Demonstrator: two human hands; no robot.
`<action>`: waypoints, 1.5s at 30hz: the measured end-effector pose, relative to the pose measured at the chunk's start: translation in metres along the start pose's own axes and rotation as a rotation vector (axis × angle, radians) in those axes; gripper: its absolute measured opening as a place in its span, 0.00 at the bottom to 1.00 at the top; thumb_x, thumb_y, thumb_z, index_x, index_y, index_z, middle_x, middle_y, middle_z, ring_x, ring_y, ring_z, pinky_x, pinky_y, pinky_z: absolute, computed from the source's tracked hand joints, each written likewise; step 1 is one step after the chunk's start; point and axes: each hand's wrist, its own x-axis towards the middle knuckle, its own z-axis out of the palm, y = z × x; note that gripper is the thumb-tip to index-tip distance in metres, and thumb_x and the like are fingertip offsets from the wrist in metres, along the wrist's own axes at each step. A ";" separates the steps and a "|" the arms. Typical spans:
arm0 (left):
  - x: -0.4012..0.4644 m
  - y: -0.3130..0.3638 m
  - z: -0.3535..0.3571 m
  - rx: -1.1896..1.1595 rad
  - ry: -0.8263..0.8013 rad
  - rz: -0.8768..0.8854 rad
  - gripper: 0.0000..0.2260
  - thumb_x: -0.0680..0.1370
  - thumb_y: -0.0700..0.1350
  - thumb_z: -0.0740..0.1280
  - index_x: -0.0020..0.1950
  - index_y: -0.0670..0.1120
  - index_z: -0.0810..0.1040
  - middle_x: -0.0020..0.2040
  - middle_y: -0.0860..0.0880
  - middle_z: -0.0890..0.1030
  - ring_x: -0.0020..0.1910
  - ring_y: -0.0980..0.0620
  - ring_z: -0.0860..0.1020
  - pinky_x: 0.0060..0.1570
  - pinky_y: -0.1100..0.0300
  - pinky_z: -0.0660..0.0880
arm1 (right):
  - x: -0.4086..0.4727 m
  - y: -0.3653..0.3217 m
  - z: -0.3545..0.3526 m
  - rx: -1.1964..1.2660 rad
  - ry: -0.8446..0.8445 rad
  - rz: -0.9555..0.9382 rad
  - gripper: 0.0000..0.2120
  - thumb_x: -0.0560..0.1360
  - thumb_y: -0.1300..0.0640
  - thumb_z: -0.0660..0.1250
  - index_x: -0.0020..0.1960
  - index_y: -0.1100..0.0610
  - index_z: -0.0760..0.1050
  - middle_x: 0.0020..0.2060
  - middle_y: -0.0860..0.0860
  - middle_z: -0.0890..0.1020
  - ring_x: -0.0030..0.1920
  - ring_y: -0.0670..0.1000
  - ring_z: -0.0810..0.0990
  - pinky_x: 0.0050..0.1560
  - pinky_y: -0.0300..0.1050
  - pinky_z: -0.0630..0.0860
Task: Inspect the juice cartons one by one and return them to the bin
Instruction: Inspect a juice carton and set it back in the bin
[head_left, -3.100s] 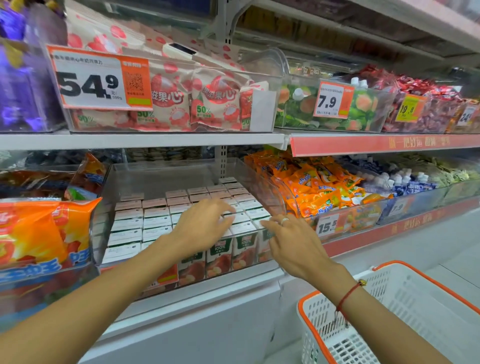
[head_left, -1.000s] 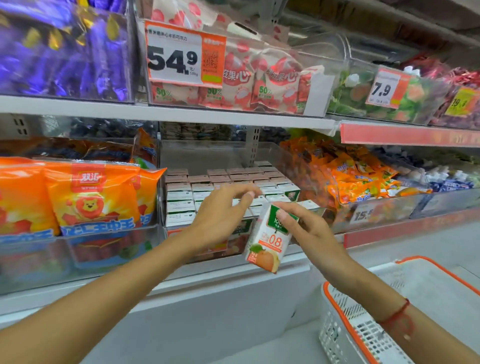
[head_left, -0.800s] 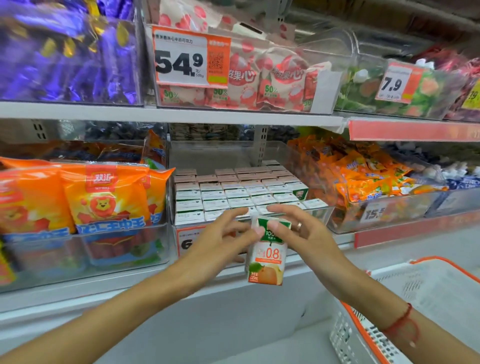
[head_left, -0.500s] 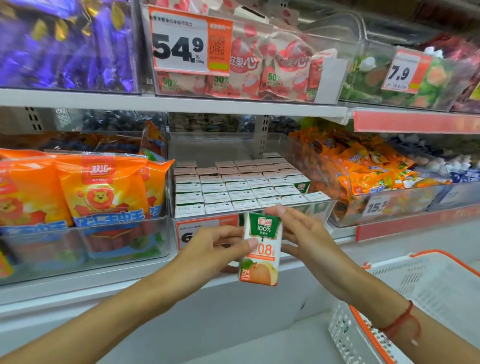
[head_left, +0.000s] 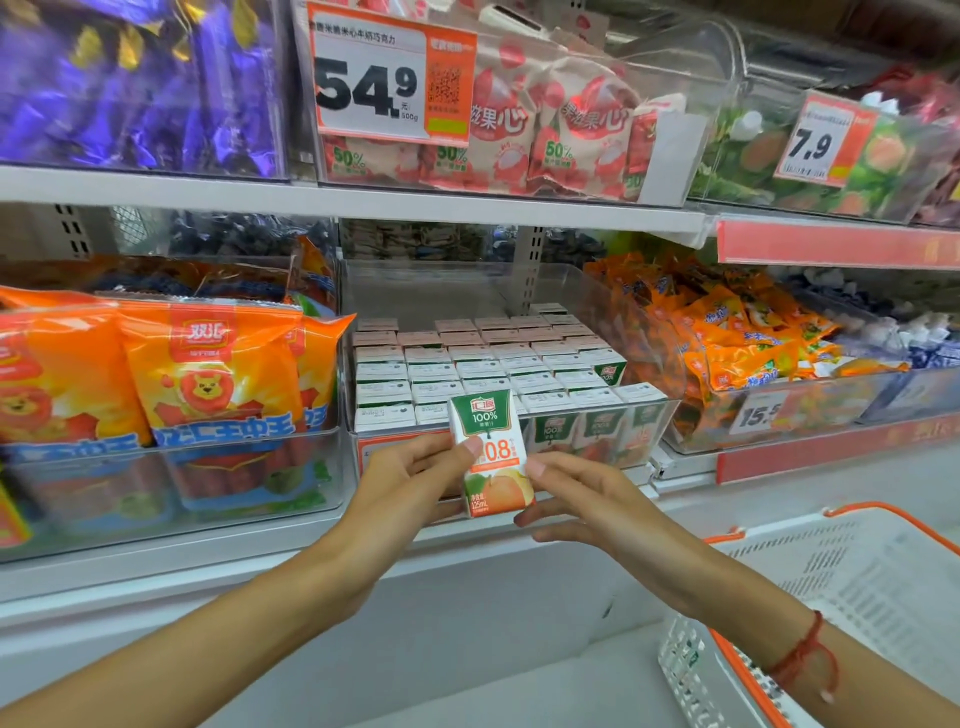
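Observation:
I hold one small juice carton (head_left: 491, 452) upright in front of the shelf, its green, white and orange face turned toward me. My left hand (head_left: 410, 483) grips its left side with the thumb on the front. My right hand (head_left: 576, 499) holds its lower right edge with the fingertips. Behind it stands the clear plastic bin (head_left: 571, 291), filled with several rows of the same cartons (head_left: 483, 364), white tops up.
Left of the bin is a clear box of orange sausage packs (head_left: 208, 374). To the right lies a box of orange snack bags (head_left: 737, 332). An upper shelf (head_left: 363, 200) overhangs the bin. A white shopping basket with orange rim (head_left: 841, 597) hangs at my right forearm.
Both hands lifted one carton out of the bin's front row, brought it toward me and turned it upright. It now sits slightly lower, with my right fingers at its bottom edge.

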 end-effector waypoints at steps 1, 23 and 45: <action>-0.001 0.000 0.000 -0.001 0.002 0.005 0.09 0.80 0.48 0.66 0.58 0.50 0.80 0.49 0.53 0.86 0.48 0.56 0.85 0.43 0.68 0.80 | 0.001 0.001 0.000 -0.011 0.000 -0.018 0.13 0.77 0.51 0.67 0.59 0.52 0.79 0.50 0.53 0.84 0.49 0.50 0.84 0.51 0.42 0.81; -0.005 0.001 0.004 0.082 0.029 0.054 0.18 0.66 0.60 0.72 0.54 0.57 0.81 0.48 0.61 0.85 0.49 0.64 0.82 0.44 0.73 0.78 | -0.005 0.002 0.005 -0.122 -0.063 -0.090 0.26 0.66 0.44 0.72 0.63 0.47 0.75 0.56 0.41 0.82 0.57 0.41 0.80 0.58 0.37 0.75; -0.001 0.009 -0.011 -0.005 -0.028 -0.109 0.11 0.73 0.61 0.68 0.43 0.58 0.87 0.45 0.51 0.87 0.46 0.56 0.85 0.37 0.68 0.79 | -0.007 -0.002 0.009 -0.019 0.105 -0.265 0.19 0.66 0.42 0.69 0.55 0.47 0.78 0.43 0.42 0.84 0.44 0.45 0.84 0.49 0.40 0.80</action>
